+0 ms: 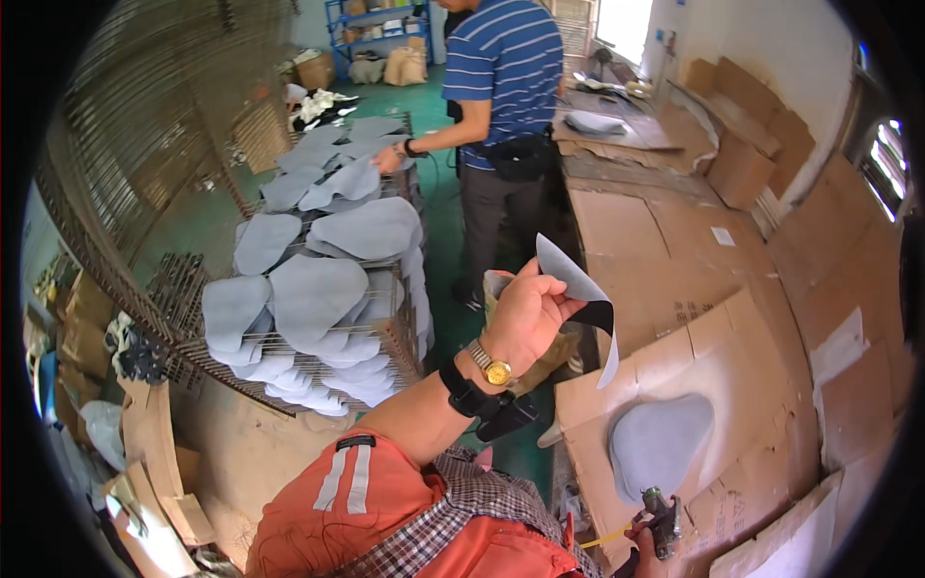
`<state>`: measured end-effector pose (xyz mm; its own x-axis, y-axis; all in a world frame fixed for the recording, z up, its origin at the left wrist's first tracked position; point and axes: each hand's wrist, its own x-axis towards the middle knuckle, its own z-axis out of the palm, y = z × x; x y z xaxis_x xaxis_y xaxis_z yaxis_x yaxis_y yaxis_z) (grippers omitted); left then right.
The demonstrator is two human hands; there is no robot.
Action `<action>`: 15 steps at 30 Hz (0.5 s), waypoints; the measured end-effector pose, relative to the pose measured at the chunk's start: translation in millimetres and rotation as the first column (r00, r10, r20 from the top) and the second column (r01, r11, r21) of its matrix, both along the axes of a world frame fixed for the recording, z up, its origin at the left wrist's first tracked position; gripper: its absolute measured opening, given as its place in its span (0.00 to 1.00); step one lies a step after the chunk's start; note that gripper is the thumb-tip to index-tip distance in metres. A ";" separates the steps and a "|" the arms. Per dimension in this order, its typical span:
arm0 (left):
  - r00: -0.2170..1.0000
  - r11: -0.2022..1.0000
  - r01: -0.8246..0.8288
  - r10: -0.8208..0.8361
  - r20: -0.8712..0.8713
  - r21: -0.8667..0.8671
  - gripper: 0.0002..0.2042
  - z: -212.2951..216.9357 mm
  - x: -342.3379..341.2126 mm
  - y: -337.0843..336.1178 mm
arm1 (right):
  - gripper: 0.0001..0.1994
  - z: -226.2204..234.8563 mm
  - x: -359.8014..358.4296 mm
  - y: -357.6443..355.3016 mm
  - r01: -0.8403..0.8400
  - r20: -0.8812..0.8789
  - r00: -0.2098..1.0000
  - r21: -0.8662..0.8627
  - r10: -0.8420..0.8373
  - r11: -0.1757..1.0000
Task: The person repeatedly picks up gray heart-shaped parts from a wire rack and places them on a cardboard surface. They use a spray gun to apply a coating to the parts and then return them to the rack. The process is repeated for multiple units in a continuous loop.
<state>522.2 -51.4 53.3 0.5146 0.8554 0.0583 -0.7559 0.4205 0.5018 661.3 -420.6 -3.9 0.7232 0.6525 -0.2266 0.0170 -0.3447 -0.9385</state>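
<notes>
Grey piece (660, 445) on cardboard-covered bench (674, 279)

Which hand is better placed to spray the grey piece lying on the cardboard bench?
Probably the right hand: it already grips the spray gun just below the grey piece, while the left hand is raised, holding another grey sheet.

The wire rack (289, 279) is standing left of the cardboard-covered bench (674, 279), with cut pieces (313, 294) lying on it. Another person (506, 125) is standing behind, between rack and bench. One piece (660, 443) is lying on the bench.
</notes>
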 end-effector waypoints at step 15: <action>0.909 0.899 -0.405 0.378 0.176 0.167 0.19 86.3 -196.5 -33.2 | 0.15 23.7 -32.4 131.4 -0.425 -0.176 0.899 -0.125 0.401 0.897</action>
